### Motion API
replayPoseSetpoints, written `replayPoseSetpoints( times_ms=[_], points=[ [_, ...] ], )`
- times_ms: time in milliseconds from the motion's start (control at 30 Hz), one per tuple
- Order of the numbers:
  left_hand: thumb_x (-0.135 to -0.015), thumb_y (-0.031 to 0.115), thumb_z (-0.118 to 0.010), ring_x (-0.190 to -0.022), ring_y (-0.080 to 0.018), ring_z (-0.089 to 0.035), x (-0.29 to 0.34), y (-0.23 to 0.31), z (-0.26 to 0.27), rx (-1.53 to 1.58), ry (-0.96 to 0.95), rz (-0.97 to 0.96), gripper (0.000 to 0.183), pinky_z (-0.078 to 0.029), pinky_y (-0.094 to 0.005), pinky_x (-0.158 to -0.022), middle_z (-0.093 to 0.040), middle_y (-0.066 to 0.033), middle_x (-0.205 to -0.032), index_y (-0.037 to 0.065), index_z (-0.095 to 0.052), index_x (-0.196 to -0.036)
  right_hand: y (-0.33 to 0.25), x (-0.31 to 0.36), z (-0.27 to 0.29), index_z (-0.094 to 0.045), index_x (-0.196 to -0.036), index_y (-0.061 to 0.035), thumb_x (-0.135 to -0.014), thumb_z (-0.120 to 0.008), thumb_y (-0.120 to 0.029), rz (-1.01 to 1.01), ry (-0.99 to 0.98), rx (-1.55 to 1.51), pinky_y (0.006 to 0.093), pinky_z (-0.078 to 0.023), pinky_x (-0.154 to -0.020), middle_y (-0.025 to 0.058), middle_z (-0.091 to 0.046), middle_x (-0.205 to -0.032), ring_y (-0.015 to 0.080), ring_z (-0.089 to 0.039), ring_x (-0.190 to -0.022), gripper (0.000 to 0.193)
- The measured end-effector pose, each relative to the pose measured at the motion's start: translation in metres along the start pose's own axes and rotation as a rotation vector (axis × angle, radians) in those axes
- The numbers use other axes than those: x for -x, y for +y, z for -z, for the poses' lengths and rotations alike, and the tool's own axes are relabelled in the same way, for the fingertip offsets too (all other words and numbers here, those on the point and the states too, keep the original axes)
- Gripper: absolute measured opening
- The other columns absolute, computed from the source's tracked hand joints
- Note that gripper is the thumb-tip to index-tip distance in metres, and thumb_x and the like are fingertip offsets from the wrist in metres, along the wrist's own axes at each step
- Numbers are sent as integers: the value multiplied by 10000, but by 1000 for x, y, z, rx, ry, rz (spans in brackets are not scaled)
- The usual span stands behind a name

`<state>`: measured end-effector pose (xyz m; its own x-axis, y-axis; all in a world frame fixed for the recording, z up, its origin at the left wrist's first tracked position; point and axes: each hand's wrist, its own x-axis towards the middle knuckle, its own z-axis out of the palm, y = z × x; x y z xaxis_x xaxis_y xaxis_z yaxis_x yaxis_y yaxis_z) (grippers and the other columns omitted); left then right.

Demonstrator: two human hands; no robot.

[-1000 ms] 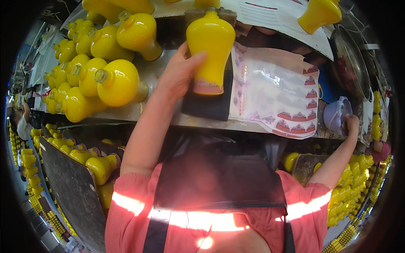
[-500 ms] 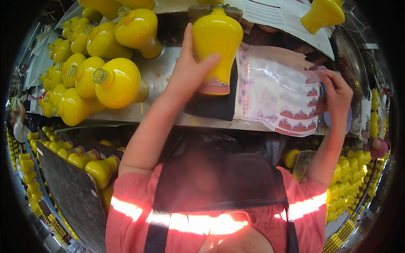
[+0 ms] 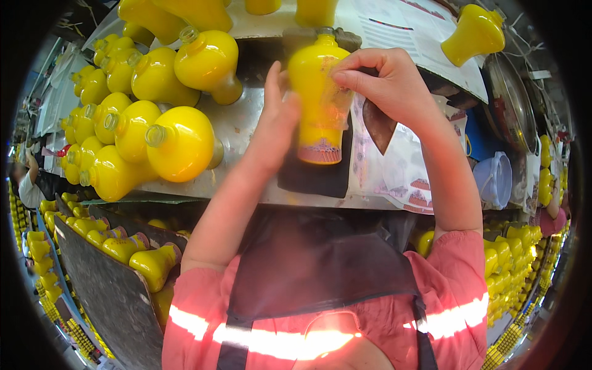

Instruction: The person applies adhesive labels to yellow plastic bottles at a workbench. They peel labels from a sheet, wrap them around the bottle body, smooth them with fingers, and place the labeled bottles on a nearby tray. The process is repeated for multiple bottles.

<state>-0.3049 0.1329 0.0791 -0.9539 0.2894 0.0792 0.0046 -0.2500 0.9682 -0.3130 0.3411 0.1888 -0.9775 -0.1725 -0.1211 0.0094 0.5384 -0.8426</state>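
A yellow vase (image 3: 317, 111) lies on a black pad (image 3: 311, 182), its neck at a dark rest and a pink-purple patterned band near its foot. Beside the vase's left side is my left hand (image 3: 277, 123), fingers apart and thumb blurred; it grips nothing. My right hand (image 3: 391, 80) pinches a thin, see-through patterned decal (image 3: 333, 92), which lies against the vase's upper right side. Under that hand shows a flat, pointed dark-brown piece (image 3: 378, 126); whether the hand holds it I cannot tell. Printed decal sheets (image 3: 413, 179) lie right of the pad.
Several yellow vases (image 3: 182, 145) lie at the left of the metal table (image 3: 253, 176); another vase (image 3: 472, 34) is at the far right. A pale bucket (image 3: 493, 179) sits by the right edge. Racked vases (image 3: 154, 265) stand below left, beside a dark board (image 3: 105, 290).
My right hand has moved left from the decal sheets to the vase, bringing a decal. My left hand has loosened from the vase. The pointed brown piece has come into view.
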Motion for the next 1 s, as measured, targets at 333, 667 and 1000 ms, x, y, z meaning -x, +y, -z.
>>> replayPoseSetpoints(
  times_ms=[333, 667, 1000],
  points=[
    [-788, 205, -842, -1408, -336, -439, 2, -19, 4, -307, 16, -112, 1017, -423, -459, -1145, -367, -191, -1523, 52, -254, -1604, 11, -11, -14, -752, -953, 1, -905, -740, -166, 214, 256, 96, 251, -515, -624, 36, -712, -791, 83, -639, -676, 174],
    [-792, 236, -823, -1413, -354, -410, 4, -14, 0, -100, 36, -87, 1051, -390, -460, -1167, -337, -213, -1532, 58, -203, -1621, 23, -9, -12, -750, -1155, -123, -964, -670, -250, 164, 459, 83, 305, -540, -681, 108, -664, -910, 190, -702, -789, 243],
    [-765, 343, -838, -1421, -411, -359, -2, -29, 1, -548, 61, -200, 1090, -329, -480, -1195, -318, -241, -1516, 9, -215, -1595, 37, -4, -37, -703, -1310, -258, -918, -717, -257, 451, 419, 497, 432, -553, -694, 176, -615, -972, 368, -668, -795, 392]
  ],
)
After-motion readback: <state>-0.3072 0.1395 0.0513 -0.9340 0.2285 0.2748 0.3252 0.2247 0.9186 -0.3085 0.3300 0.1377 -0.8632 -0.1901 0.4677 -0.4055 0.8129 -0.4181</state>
